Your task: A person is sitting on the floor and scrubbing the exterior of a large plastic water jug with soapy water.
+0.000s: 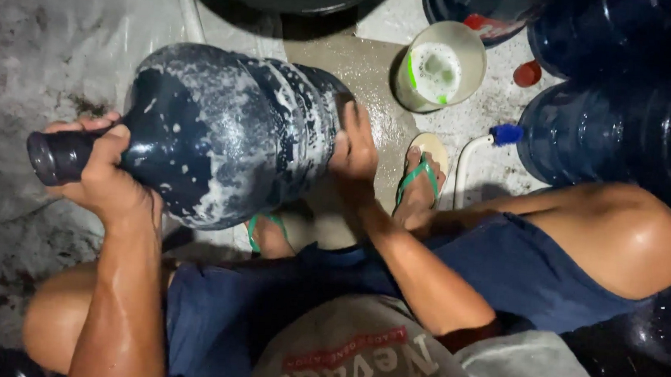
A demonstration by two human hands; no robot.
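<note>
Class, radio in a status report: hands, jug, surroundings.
Left hand grips the neck. Right hand presses the base. Soapy blue jug lies sideways. Bucket and more jugs nearby.

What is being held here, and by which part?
A soapy dark blue water jug, lying on its side. The left hand grips its neck; the right hand presses flat on its base.
</note>
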